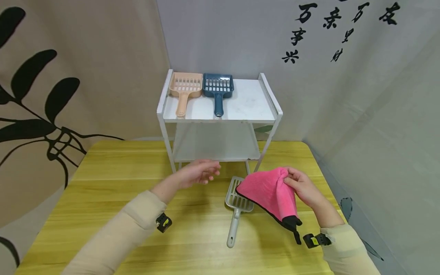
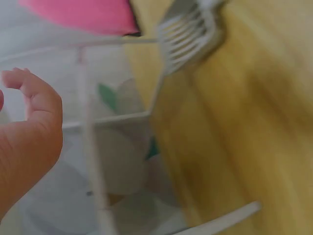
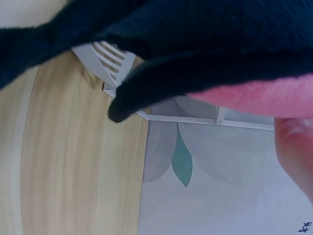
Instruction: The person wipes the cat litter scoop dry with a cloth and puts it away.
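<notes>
A pink cloth (image 1: pixel 266 191) with a black edge hangs from my right hand (image 1: pixel 302 186), which pinches it near its top. Part of the cloth covers the right side of a grey slotted litter scoop (image 1: pixel 233 227) lying on the table, its handle toward me. My left hand (image 1: pixel 197 173) is held above the table, left of the scoop, with loosely bent fingers and nothing in them. In the left wrist view that hand (image 2: pixel 36 122) shows at the left edge. The black trim (image 3: pixel 195 44) of the cloth fills the top of the right wrist view.
At the back of the wooden table (image 1: pixel 113 198) stands a white two-tier shelf (image 1: pixel 252 99). Its top tier holds a peach litter scoop (image 1: pixel 183 103) and a dark blue litter scoop (image 1: pixel 218 103), side by side on the left. A printed curtain hangs behind.
</notes>
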`<state>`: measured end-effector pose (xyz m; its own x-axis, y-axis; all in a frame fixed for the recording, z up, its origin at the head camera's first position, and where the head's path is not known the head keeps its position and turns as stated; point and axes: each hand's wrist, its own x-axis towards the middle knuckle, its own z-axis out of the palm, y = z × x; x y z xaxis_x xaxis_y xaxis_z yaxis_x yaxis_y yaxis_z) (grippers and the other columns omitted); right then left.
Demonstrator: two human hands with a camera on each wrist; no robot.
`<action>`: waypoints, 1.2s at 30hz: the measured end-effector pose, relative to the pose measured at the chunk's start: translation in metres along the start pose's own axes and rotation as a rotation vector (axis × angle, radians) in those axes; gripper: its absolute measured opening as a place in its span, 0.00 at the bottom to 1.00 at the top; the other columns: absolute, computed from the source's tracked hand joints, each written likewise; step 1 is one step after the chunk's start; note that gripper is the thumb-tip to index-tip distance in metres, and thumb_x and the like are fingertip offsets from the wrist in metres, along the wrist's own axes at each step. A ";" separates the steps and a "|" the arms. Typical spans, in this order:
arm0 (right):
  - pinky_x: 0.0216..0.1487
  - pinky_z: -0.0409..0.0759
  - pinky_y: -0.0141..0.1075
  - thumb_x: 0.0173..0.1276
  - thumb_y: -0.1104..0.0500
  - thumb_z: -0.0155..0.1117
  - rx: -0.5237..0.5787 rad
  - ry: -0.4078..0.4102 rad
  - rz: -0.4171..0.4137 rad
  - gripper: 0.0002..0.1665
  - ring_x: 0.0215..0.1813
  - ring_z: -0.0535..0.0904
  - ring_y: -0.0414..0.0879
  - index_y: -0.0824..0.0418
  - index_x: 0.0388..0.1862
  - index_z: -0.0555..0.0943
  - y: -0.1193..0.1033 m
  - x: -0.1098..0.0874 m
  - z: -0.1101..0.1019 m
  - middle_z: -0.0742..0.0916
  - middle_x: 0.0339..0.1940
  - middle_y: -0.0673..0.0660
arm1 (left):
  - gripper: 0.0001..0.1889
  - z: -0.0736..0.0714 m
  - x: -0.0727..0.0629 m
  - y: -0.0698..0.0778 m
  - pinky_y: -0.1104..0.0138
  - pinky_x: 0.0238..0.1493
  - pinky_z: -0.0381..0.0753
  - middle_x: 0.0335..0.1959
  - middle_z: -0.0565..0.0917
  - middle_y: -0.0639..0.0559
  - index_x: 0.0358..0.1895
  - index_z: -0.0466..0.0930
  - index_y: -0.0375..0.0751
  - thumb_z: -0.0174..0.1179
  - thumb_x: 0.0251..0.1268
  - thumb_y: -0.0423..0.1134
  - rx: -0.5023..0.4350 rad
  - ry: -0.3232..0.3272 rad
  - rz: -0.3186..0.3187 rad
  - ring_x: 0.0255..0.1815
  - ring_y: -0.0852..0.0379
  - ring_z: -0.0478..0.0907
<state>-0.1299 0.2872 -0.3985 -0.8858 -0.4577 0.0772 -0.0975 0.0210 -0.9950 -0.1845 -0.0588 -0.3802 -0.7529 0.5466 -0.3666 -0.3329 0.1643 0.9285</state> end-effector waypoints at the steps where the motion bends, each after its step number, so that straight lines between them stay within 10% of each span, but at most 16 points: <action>1: 0.35 0.78 0.23 0.74 0.67 0.43 0.003 -0.003 -0.003 0.13 0.34 0.78 0.32 0.52 0.44 0.74 0.000 0.000 0.000 0.83 0.36 0.42 | 0.20 0.001 0.002 -0.008 0.79 0.25 0.71 0.35 0.79 0.55 0.55 0.70 0.31 0.46 0.72 0.45 0.007 -0.008 -0.011 0.26 0.67 0.71; 18: 0.34 0.78 0.23 0.73 0.68 0.43 0.038 -0.011 -0.003 0.15 0.34 0.79 0.31 0.52 0.45 0.75 0.008 -0.002 0.000 0.84 0.35 0.42 | 0.21 0.028 0.028 -0.099 0.77 0.25 0.74 0.32 0.78 0.52 0.49 0.74 0.29 0.50 0.70 0.48 0.062 -0.042 -0.149 0.26 0.64 0.74; 30: 0.35 0.78 0.23 0.73 0.69 0.42 0.044 -0.010 -0.007 0.16 0.34 0.79 0.32 0.52 0.45 0.75 0.009 -0.003 -0.001 0.83 0.35 0.42 | 0.21 0.064 0.033 -0.137 0.67 0.27 0.83 0.19 0.76 0.52 0.37 0.78 0.26 0.54 0.65 0.47 0.161 -0.033 -0.239 0.17 0.63 0.75; 36: 0.34 0.78 0.23 0.73 0.69 0.42 0.036 -0.004 -0.007 0.16 0.33 0.79 0.31 0.52 0.45 0.75 0.007 -0.003 -0.001 0.83 0.35 0.42 | 0.20 0.076 0.038 -0.144 0.68 0.25 0.82 0.30 0.82 0.46 0.44 0.79 0.29 0.56 0.64 0.47 0.176 0.002 -0.254 0.18 0.63 0.75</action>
<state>-0.1279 0.2898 -0.4053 -0.8834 -0.4610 0.0835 -0.0870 -0.0138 -0.9961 -0.1219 0.0002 -0.5235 -0.6594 0.4686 -0.5879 -0.4067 0.4353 0.8032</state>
